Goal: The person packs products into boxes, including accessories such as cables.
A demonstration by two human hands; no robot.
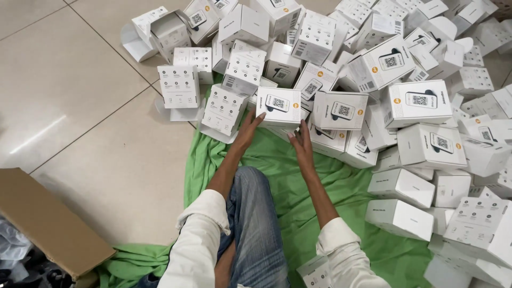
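**Two hands at one white box, on the edge of a heap**

At the far left a brown cardboard carton (50, 224) lies on the pale tiled floor (69, 106), its long side running toward the lower edge of the view. To its right a green cloth (277, 176) is spread over the tiles, and the person sits on it, one knee in blue jeans (253, 213) pointing up the frame, both white sleeves rolled back at the forearm.

The left hand (248, 130) reaches forward with its fingers stretched out, and the fingertips touch the lower left corner of a small white box (278, 105). That box rests at the near rim of the heap, just above the cloth, with its printed face turned upward: a picture of a dark phone with a square code on it, and an orange dot at one corner. The right hand (301, 141) is just beside the box's lower right corner, fingers loosely spread and raised toward it; whether it touches the carton wall cannot be told. The two hands stand apart, one at each side of the box, and neither is closed around it.

To the right and beyond, the heap of white boxes (405, 106) fills the view to the top and right edges, cartons lying tilted, stacked and face-up in every direction, several resting on the green cloth near the right sleeve.
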